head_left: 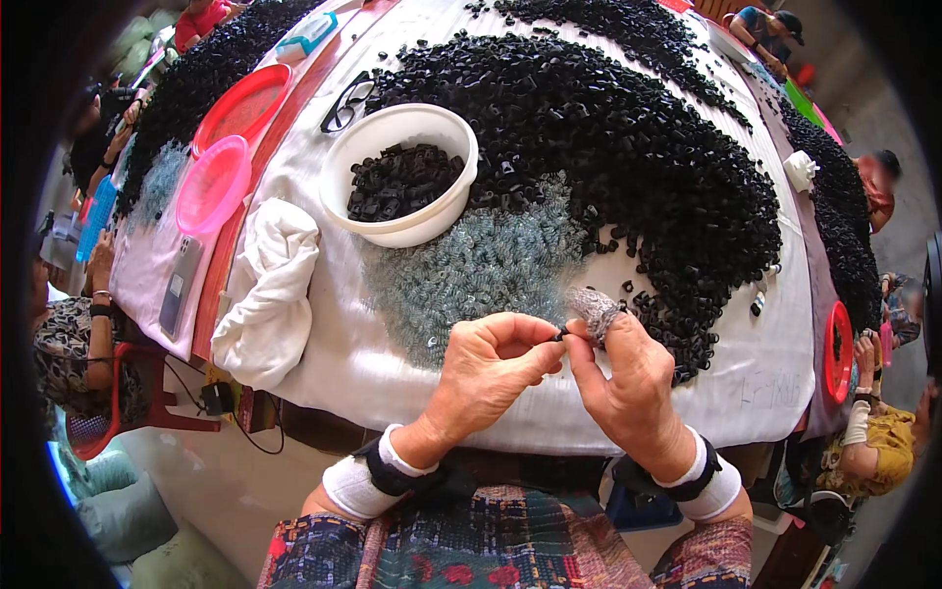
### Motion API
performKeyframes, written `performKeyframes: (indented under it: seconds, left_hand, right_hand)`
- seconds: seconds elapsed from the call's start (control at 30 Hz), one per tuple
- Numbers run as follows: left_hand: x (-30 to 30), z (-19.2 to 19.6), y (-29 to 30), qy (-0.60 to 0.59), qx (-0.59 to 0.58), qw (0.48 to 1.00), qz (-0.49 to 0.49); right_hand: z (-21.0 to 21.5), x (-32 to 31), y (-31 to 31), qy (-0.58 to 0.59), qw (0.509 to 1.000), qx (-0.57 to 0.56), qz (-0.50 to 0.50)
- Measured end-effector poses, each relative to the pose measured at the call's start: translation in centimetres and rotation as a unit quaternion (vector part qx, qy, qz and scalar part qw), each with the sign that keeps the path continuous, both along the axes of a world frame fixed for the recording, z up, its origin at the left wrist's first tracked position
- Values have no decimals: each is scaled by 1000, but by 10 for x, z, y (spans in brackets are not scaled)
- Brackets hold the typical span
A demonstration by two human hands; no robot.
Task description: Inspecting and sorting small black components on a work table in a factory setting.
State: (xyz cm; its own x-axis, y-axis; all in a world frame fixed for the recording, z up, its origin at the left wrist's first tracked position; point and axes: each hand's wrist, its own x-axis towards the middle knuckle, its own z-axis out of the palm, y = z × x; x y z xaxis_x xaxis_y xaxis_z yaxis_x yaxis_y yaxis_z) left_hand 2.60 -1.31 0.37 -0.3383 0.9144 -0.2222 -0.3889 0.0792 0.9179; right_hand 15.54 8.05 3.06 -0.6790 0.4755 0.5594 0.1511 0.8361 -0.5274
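Observation:
Over the near part of the white-covered table (491, 422), both my hands meet at one tiny black plastic piece (560, 335). My left hand (481, 373) pinches it between thumb and fingertips. My right hand (633, 383) is closed on it from the other side, with a knitted grey finger cover (593, 311) on one finger. Just beyond them lies a heap of small, shiny, spring-like pieces (471, 275). A large pile of black plastic pieces (628, 167) spreads behind and to the right. Whatever else sits between my fingertips is too small to make out.
A white bowl (432, 228) holding black pieces stands left of centre, with black-framed glasses (345, 103) behind it. A crumpled white cloth (270, 294) lies at left. Red (199, 137) and pink trays (216, 187) and a phone (180, 287) lie farther left. Other people work around the tables.

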Motion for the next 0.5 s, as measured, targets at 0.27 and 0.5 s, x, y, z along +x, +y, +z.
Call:
performKeyframes:
  seconds: [0.27,0.5]
  left_hand:
    - [-12,-7,2,-178,-17,983,-36]
    - [-12,-3,1,-214,16,975,-59]
  right_hand:
    - [7,1,0,-9,998,-56,34]
    - [-5,-4,-7,-8,999,-32,40]
